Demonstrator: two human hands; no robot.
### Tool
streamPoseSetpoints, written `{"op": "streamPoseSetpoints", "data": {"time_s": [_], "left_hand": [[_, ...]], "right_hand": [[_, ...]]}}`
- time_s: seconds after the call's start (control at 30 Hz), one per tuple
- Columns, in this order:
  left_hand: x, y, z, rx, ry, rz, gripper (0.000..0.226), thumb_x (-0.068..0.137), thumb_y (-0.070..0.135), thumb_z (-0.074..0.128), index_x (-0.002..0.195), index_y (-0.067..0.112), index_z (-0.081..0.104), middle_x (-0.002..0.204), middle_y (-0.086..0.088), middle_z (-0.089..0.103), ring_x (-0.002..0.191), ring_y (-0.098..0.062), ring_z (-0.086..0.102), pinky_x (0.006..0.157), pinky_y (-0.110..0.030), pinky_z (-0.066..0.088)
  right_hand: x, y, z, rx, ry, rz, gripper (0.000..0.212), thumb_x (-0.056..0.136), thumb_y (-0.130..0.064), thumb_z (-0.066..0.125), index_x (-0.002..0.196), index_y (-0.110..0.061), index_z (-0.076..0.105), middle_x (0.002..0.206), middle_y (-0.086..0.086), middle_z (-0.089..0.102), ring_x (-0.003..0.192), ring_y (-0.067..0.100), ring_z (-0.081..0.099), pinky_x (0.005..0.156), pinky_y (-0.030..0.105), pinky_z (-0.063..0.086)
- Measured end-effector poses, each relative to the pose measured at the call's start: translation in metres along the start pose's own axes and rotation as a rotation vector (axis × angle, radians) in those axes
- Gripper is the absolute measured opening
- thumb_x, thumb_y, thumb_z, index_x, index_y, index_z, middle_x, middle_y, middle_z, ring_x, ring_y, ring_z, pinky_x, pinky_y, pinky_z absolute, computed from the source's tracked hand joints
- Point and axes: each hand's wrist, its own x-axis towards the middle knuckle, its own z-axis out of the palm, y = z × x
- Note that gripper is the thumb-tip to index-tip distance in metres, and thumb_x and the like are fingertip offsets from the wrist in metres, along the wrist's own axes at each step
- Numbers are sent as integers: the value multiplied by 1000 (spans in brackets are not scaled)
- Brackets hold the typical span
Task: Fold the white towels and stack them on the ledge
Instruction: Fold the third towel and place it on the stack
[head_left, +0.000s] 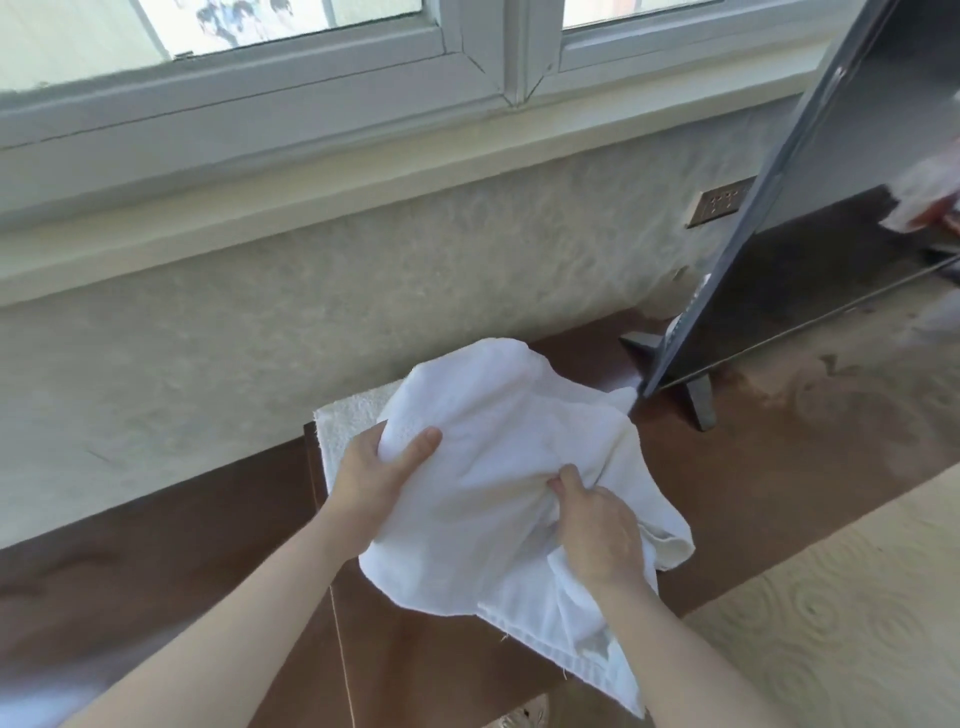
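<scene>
Above the brown ledge (182, 525), left hand (371, 480) and right hand (597, 530) each hold a firm grip on one crumpled white towel (498, 441); folded towel (348, 426) lies beneath.

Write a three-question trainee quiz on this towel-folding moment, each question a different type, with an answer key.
1. True or false: the left hand holds the loose towel with its thumb on top.
2. Multiple choice: the folded towel on the brown ledge lies (A) under the far left part of the loose towel, (B) on the window sill, (C) on the floor.
3. Fill in: the right hand ______ a bunch of the loose towel's cloth.

Key: 1 true; 2 A; 3 pinches.
</scene>
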Motion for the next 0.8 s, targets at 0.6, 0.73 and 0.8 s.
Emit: {"op": "streamPoseSetpoints", "data": {"time_s": [0.6, 0.73, 0.8], "left_hand": [[-178, -88, -327, -238, 316, 80, 44, 61, 65, 84, 80, 26, 77, 89, -5, 79, 83, -28, 77, 75, -48, 63], [-204, -121, -404, -227, 449, 28, 45, 63, 66, 83, 82, 26, 76, 86, -3, 79, 79, -24, 77, 74, -48, 64], [-211, -139, -437, -222, 522, -3, 45, 62, 68, 82, 80, 27, 76, 84, -1, 78, 77, -22, 77, 71, -45, 64]], "right_hand": [[-127, -333, 4, 24, 239, -340, 22, 97, -30, 55, 87, -12, 49, 45, 1, 43, 33, 26, 41, 42, 25, 2], [-138, -420, 36, 106, 204, -463, 27, 97, -31, 58, 84, -9, 50, 47, -1, 28, 37, 23, 22, 42, 24, 11], [-140, -460, 52, 130, 165, -522, 30, 98, -34, 54, 82, -9, 50, 48, -3, 24, 38, 20, 18, 41, 24, 12]]}}
